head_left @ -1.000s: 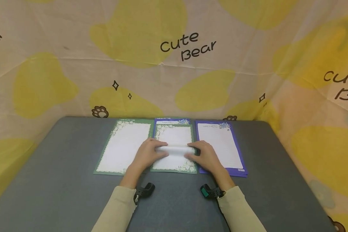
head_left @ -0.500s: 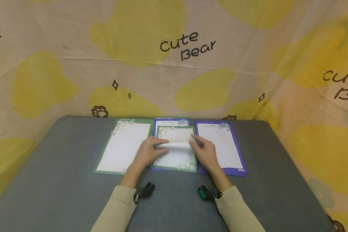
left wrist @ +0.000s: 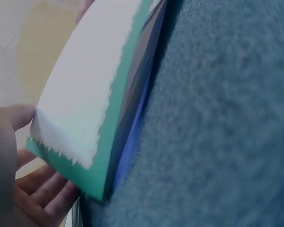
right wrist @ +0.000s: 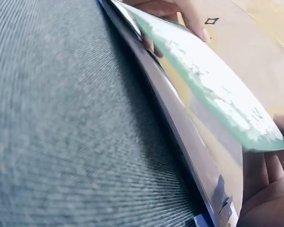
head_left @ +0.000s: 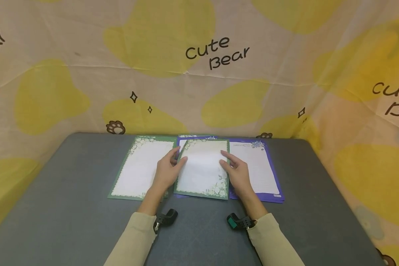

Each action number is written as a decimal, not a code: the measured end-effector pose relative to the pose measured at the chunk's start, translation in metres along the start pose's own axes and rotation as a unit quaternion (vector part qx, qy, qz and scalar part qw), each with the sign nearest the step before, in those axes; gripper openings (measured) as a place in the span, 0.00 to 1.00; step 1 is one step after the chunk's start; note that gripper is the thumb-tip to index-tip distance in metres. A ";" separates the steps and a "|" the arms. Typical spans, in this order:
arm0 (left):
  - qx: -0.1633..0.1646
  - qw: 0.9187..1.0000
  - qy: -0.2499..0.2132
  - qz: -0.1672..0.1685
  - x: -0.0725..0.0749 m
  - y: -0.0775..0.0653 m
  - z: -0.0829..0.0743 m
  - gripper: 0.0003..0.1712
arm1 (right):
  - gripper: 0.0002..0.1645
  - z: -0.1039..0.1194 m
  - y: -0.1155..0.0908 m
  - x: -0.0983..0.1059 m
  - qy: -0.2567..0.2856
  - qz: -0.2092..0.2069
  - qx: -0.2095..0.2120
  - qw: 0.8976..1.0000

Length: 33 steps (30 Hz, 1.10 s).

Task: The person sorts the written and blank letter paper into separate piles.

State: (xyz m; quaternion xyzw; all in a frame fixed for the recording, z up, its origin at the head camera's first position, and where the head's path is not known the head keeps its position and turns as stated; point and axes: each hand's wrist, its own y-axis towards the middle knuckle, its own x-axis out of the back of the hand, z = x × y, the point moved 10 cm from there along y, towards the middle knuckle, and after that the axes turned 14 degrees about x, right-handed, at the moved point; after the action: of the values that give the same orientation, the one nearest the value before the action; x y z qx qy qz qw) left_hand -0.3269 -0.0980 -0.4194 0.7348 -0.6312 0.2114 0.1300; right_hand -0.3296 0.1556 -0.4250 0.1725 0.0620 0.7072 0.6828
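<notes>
A green-bordered sheet of floral letter paper (head_left: 203, 173) is held by both hands above a blue-bordered sheet (head_left: 181, 141) in the middle of the table. My left hand (head_left: 166, 171) pinches its left edge, thumb (left wrist: 21, 117) on top and fingers (left wrist: 54, 196) underneath. My right hand (head_left: 238, 176) grips the right edge the same way, its curled fingers (right wrist: 274, 168) below the paper. In the right wrist view the sheet (right wrist: 203, 75) bows slightly, with a gap between it and the paper below.
Another green-bordered sheet (head_left: 143, 170) lies to the left. A stack of blue-bordered sheets (head_left: 254, 166) lies to the right, edges slightly offset. All rest on a dark grey table (head_left: 70, 207), backed by a yellow patterned cloth (head_left: 173, 85).
The folded-up ridge across the held sheet has flattened out. Both hands have moved from the sheet's middle to its side edges, and the sheet has shifted slightly right.
</notes>
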 end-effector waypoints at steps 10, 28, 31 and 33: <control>-0.003 0.995 -0.095 0.007 0.012 -0.004 -0.007 0.19 | 0.26 0.002 -0.002 -0.008 0.027 0.011 -0.004 1.000; -0.022 0.999 0.019 0.019 0.058 -0.016 -0.002 0.25 | 0.25 0.030 -0.001 -0.048 -0.069 0.037 0.031 0.996; -0.019 0.998 0.051 0.004 0.073 -0.016 0.002 0.26 | 0.26 0.038 -0.001 -0.065 -0.088 0.060 0.045 0.993; -0.014 0.997 0.070 0.000 0.082 -0.016 0.005 0.27 | 0.27 0.041 -0.001 -0.075 -0.090 0.071 0.041 0.993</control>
State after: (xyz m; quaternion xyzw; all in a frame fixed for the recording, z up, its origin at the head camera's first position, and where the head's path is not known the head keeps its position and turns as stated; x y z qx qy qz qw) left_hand -0.3010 -0.1693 -0.3833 0.7166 -0.6231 0.2535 0.1844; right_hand -0.3143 0.0752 -0.3989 0.2671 0.0171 0.7323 0.6262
